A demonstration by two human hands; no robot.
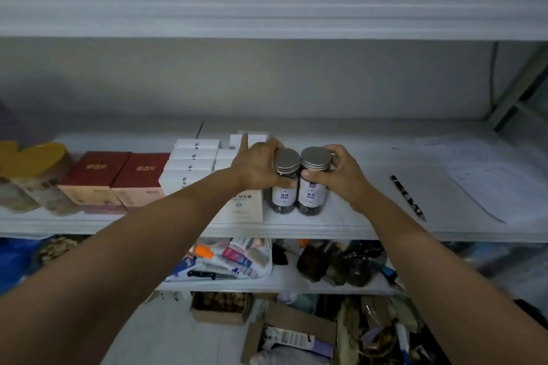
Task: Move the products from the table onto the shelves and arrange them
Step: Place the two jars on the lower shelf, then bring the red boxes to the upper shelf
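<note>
Jars: two, dark contents, metal lids, upright on middle shelf (370, 225), touching, beside white boxes (192, 163). L hand (256, 167) grips left jar (284, 184); R hand (341, 175) grips right jar (314, 184). Pen (407, 197) lies to the right.

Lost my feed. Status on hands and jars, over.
Left hand grips left jar; right hand grips right jar. Both upright on shelf, side by side. White box close on left.

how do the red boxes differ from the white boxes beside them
The red boxes have dark red tops and peach sides; the white boxes are white all over. Red boxes: two, side by side; white boxes: thinner, lined front to back. Both sit on one shelf.
</note>
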